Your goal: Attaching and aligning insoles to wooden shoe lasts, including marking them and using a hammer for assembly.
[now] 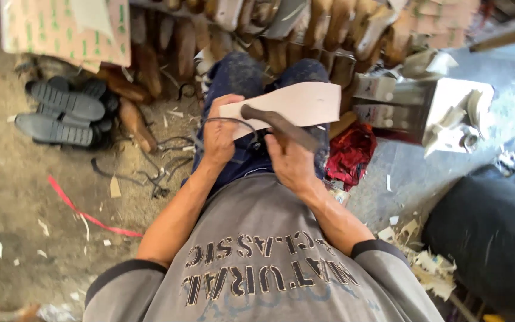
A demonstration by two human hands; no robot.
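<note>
My left hand (219,132) grips the near end of a pale, sole-shaped sheet (296,102) that lies across my knees. My right hand (292,160) is shut on a tool with a dark handle (278,124), which rests on the sheet's lower edge. A thin dark strip (229,121) curls off the sheet by my left hand. Both hands sit over my lap in blue trousers (239,74).
Black shoe soles (61,113) lie on the dirt floor at the left, with wooden shoe lasts (135,122) beside them. More lasts are stacked at the top (305,27). A red cloth (350,152), a metal box (430,110) and paper scraps (430,268) are on the right.
</note>
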